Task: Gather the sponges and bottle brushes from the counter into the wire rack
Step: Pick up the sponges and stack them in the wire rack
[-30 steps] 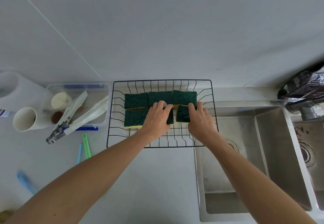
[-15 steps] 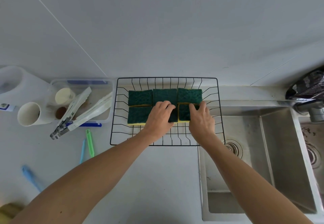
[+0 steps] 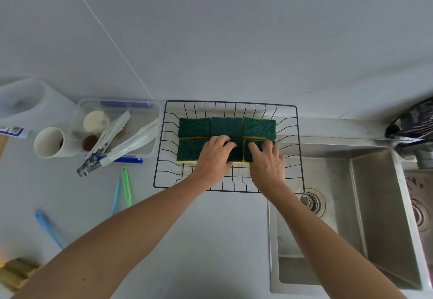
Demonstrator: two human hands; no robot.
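Observation:
A black wire rack (image 3: pixel 161 149) stands on the white counter against the wall. In it, green-topped yellow sponges lie flat in two rows: the back row (image 3: pixel 226 126) and the front left sponge (image 3: pixel 188 151) are uncovered. My left hand (image 3: pixel 215 156) curls over the front middle sponge (image 3: pixel 236 152). The fingers of my right hand (image 3: pixel 268 163) spread over the front right sponge (image 3: pixel 247 156). Left of the rack, a green brush handle (image 3: pixel 126 185), a light blue one (image 3: pixel 115 197) and a blue one (image 3: pixel 48 227) lie on the counter.
A clear plastic container (image 3: pixel 153 132) with white tongs (image 3: pixel 131 143) sits left of the rack, beside a white mug (image 3: pixel 50 143). A steel sink (image 3: pixel 346 216) lies to the right under a faucet (image 3: pixel 407 149). Something yellow (image 3: pixel 16 273) shows at the bottom left.
The front right sponge, tilted in my right hand a second ago, now lies flat against the middle one. Both hands have stayed on the front row.

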